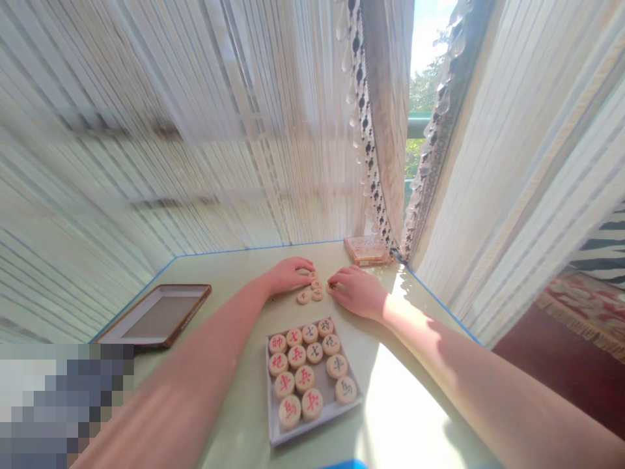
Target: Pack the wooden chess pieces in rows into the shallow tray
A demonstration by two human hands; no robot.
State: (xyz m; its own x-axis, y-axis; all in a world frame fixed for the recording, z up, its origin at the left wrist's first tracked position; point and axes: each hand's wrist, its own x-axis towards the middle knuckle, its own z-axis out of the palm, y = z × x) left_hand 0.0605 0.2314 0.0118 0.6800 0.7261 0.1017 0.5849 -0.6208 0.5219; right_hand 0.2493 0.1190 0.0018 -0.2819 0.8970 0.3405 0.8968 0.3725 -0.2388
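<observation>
On the pale tabletop [244,273], a small cluster of round wooden Chinese chess pieces [317,294] lies between my two hands. My left hand [289,276] reaches in from the left, its fingers stretched out and the tips against the upper pieces. From the right, my right hand [359,292] has its thumb and fingers closed on a Chinese chess piece [333,285], which they partly cover. Nearer to me is a shallow box tray [326,412] with pieces in rows: red characters on the left, black ones on the right, and a gap between them.
A brown-framed box lid [208,293] lies at the left with its inside up. A flat pinkish box [367,250] stands at the far right corner by the string curtain [273,130]. Bright sunlight falls across the table's right side. A blurred, pixelated patch covers the lower left.
</observation>
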